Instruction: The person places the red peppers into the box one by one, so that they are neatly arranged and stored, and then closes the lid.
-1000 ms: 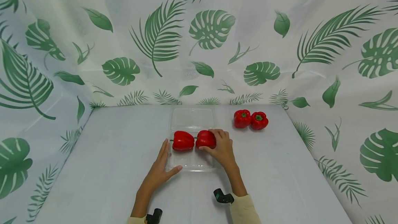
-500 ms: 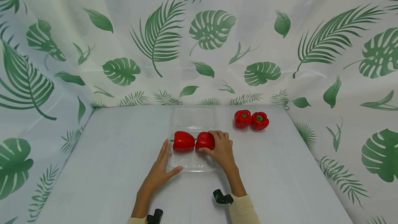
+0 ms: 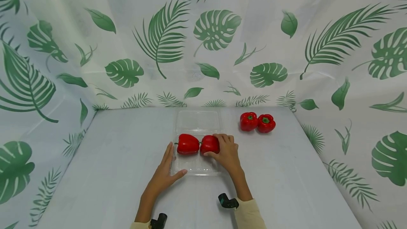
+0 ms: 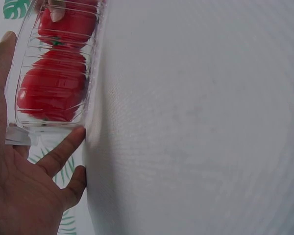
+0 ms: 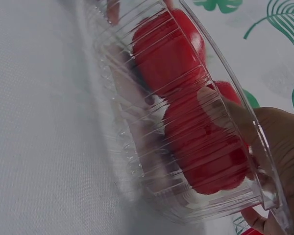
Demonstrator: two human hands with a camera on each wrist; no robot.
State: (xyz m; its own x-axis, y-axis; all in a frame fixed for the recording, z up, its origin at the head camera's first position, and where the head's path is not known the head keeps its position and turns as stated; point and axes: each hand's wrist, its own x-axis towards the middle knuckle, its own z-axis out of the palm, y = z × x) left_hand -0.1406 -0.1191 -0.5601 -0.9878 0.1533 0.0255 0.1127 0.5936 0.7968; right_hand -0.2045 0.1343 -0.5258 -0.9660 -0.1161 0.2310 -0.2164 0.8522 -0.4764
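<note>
Two red bell peppers lie on their sides in a clear plastic clamshell box (image 3: 195, 167), their stems toward the left. My right hand (image 3: 228, 152) grips the right bell pepper (image 3: 208, 145), thumb on its near side and fingers over its far right side. In the right wrist view that thumb (image 5: 218, 108) shows through the box wall, pressed against the pepper. The left bell pepper (image 3: 187, 144) sits untouched beside it. My left hand (image 3: 163, 176) rests along the box's left wall with straight, spread fingers; in the left wrist view its fingertips (image 4: 77, 134) are at the box's end.
The box's open lid (image 3: 198, 120) lies flat behind its base. Two more red bell peppers (image 3: 248, 121) stand side by side at the back right of the white-covered table (image 3: 111, 165). A leaf-printed curtain (image 3: 222, 80) closes off the back and sides.
My right hand has nudged its bell pepper slightly to the left within the box. The left hand and the other peppers show no clear movement.
</note>
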